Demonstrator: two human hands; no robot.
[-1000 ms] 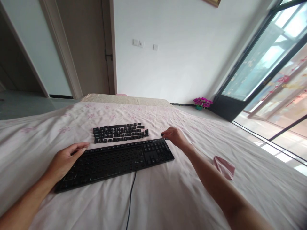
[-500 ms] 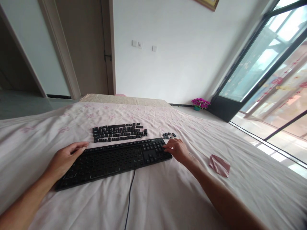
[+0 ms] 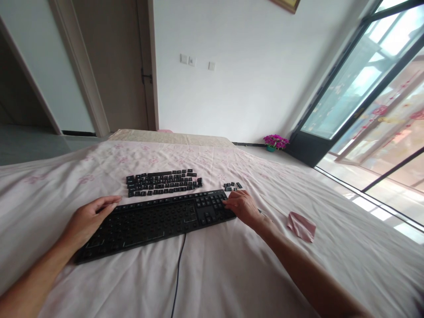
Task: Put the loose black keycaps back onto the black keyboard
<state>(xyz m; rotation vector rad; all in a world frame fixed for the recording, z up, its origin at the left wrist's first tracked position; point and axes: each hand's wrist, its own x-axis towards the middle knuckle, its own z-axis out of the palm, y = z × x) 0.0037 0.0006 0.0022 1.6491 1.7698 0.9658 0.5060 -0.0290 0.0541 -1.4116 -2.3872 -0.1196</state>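
A black keyboard point(image 3: 145, 225) lies at a slant on the bed, its main section stripped of keycaps; the number pad and top row still carry theirs. My left hand point(image 3: 89, 218) rests over its far left edge, fingers together and closed on that edge. At the number pad's right side, my right hand point(image 3: 243, 206) is closed in a pinch; whatever is between its fingertips is hidden. A thin object point(image 3: 261, 212) shows beside the right wrist, its kind unclear. Rows of loose black keycaps point(image 3: 162, 183) lie beyond the keyboard, with a smaller group of keycaps point(image 3: 228, 186) near my right hand.
A dark cable point(image 3: 179, 269) runs from the keyboard toward me. A pink cloth point(image 3: 301, 226) lies to the right on the wrinkled floral sheet point(image 3: 212, 274). Beyond the bed are a pot of purple flowers point(image 3: 275, 142), a wall, a door and a glass door.
The view has shifted slightly. My right hand has turned a little at the number pad, and a thin object beside its wrist shows more. My left hand stays in place.
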